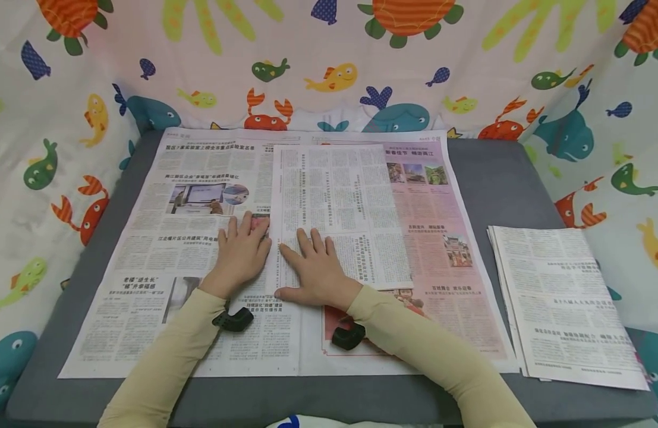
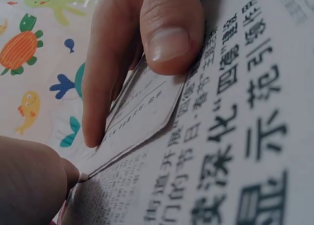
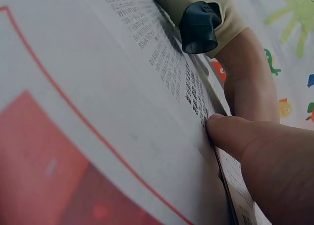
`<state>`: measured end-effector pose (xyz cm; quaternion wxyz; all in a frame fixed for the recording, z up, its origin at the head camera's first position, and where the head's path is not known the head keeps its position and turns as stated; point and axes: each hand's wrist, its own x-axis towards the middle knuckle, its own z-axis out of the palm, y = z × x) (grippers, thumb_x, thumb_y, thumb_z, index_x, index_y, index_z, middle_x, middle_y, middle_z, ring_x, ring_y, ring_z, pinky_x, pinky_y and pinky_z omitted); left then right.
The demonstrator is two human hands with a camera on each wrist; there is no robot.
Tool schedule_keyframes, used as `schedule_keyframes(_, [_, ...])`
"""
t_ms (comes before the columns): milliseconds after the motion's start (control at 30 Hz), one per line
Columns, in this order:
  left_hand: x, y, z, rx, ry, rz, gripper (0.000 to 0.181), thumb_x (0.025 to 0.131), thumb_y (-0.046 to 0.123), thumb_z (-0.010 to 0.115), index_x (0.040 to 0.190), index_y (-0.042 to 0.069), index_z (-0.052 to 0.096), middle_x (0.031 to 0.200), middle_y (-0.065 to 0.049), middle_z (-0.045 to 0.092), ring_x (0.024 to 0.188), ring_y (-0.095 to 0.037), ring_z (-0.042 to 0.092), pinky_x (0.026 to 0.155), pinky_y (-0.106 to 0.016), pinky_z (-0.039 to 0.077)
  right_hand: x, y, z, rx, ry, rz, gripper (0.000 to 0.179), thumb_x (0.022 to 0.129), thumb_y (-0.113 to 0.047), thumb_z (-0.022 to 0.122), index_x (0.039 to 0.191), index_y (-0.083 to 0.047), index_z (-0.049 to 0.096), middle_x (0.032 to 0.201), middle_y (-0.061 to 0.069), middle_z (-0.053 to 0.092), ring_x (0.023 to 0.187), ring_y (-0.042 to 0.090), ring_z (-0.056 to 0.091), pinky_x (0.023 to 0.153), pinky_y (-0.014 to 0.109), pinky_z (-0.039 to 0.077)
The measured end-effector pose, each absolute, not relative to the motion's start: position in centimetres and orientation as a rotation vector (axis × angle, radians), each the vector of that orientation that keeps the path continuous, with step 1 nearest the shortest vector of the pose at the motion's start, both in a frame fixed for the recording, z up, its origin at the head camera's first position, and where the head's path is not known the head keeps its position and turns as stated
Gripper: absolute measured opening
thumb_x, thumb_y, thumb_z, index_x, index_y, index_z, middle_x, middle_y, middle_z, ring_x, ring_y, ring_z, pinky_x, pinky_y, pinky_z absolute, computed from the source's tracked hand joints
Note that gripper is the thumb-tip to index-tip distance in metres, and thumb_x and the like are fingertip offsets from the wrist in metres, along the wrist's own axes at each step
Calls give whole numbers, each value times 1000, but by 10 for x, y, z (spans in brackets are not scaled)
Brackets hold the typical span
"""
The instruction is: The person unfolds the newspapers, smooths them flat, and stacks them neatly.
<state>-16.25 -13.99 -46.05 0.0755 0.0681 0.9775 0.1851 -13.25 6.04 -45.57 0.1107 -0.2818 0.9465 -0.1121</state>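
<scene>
A large newspaper point(image 1: 120, 321) lies spread out on the grey table. On top of its middle lies a smaller folded newspaper point(image 1: 334, 190), its lower edge at a slight slant. My right hand point(image 1: 320, 273) rests on the lower left part of the folded newspaper with fingers spread, the thumb by its lower left corner. Just left of that paper's left edge, my left hand point(image 1: 238, 255) rests with its fingers extended over the spread newspaper. In the left wrist view, the folded newspaper's corner point(image 2: 132, 131) shows between the hands. The right wrist view shows my thumb point(image 3: 225, 134) touching the paper.
A stack of folded newspapers point(image 1: 569, 309) lies at the table's right side. The grey table point(image 1: 494, 172) reaches past the sheets. A curtain with sea animals point(image 1: 329, 47) hangs behind and at both sides. Black wrist cameras point(image 1: 235, 321) sit under both forearms.
</scene>
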Motion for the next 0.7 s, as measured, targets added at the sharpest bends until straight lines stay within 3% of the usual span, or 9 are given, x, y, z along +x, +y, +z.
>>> schedule_keyframes(367, [-163, -140, -457, 198, 2934, 540, 55, 108, 33, 38, 159, 13, 37, 168, -28, 16, 154, -58, 6, 117, -78, 6, -136, 58, -456, -805, 2771, -303, 86, 91, -70, 59, 161, -27, 32, 170, 20, 17, 157, 47, 13, 123, 67, 18])
schedule_keyframes(533, [-163, -140, -457, 202, 2928, 553, 55, 109, 34, 37, 159, 14, 36, 168, -28, 16, 154, -57, 5, 117, -78, 6, -139, 59, -453, -797, 2813, -375, 76, 95, -56, 63, 159, -24, 38, 167, 19, 29, 154, 47, 24, 120, 66, 25])
schedule_keyframes(700, [-163, -141, -459, 188, 2932, 617, 55, 109, 34, 35, 160, 13, 33, 168, -29, 12, 154, -57, 5, 117, -78, 5, -140, 60, -453, -777, 2850, -538, 66, 97, -33, 66, 156, -14, 43, 159, 18, 44, 150, 46, 36, 118, 65, 31])
